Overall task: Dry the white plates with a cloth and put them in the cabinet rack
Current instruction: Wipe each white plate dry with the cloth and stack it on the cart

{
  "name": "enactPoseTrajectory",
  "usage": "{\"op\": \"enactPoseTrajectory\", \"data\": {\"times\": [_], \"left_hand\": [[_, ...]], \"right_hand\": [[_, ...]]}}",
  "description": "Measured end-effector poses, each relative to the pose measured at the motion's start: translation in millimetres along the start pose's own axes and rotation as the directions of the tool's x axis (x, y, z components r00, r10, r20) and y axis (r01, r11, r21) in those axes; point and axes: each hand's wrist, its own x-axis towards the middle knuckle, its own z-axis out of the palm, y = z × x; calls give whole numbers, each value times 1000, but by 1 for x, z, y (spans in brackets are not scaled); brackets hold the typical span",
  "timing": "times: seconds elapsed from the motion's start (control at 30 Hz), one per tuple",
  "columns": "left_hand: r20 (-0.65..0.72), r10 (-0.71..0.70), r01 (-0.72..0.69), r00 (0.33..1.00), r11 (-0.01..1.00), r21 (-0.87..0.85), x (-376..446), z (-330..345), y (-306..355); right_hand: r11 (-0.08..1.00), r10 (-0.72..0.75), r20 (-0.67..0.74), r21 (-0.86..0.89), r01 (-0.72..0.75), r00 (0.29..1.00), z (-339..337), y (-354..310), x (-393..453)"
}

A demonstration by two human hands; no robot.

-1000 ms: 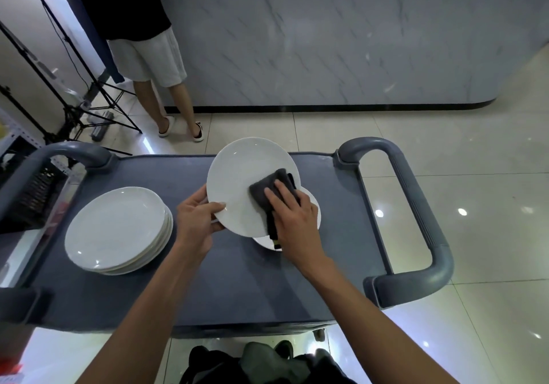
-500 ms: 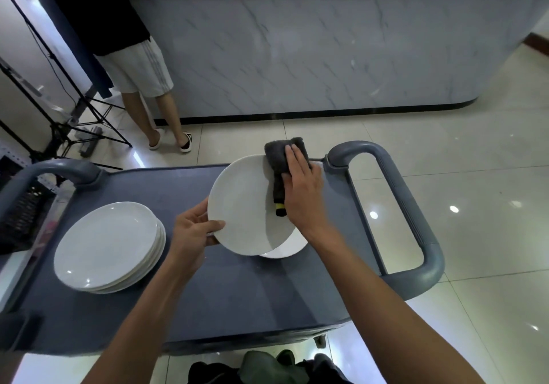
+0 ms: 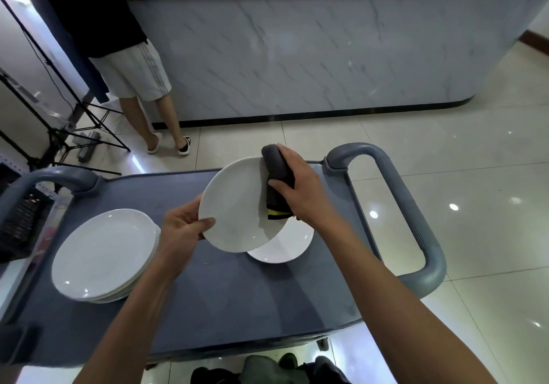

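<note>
My left hand (image 3: 181, 229) grips the left rim of a white plate (image 3: 234, 205), tilted above the grey cart top (image 3: 225, 294). My right hand (image 3: 300, 187) grips a folded dark grey cloth (image 3: 276, 172) with a yellow edge, wrapped over the plate's upper right rim. Under the held plate another white plate (image 3: 285, 244) lies flat on the cart, partly covered. A stack of white plates (image 3: 104, 256) sits on the cart's left side. No cabinet rack is in view.
The cart has a grey loop handle on the right (image 3: 410, 214) and another on the left (image 3: 44, 181). A person (image 3: 133, 65) stands at the back left by a marble-fronted counter (image 3: 326, 48). Tripod legs (image 3: 68, 128) stand on the tiled floor at left.
My right hand slid the cloth from the plate's middle up to its upper right rim and curled round it. The left hand kept its grip; the view tilted up.
</note>
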Motion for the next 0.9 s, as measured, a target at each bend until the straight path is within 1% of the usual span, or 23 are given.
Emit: {"op": "enactPoseTrajectory", "data": {"times": [0.17,0.27,0.4,0.53,0.63,0.77,0.9], "left_hand": [[-2,15,-15,1000,999,38,2,-4,1],[-27,14,-13,1000,999,40,3,-1,0],[-74,-8,11,997,999,40,4,11,-2],[-117,-59,58,991,998,-12,4,21,-6],[-146,-85,79,986,996,-43,5,25,-9],[-145,-129,111,981,985,-131,7,28,-8],[-112,-204,185,973,970,-160,5,25,-10]], "right_hand": [[997,32,-56,68,-28,998,0,1,-2],[999,4,-100,47,1,995,3,3,-3],[1000,5,-169,5,-4,986,10,6,-7],[997,-72,-267,-33,66,961,13,4,-14],[990,-135,-314,-77,117,940,12,0,-16],[981,-193,-368,-109,164,910,8,-2,-18],[970,-239,-397,-145,196,886,6,0,-20]]}}
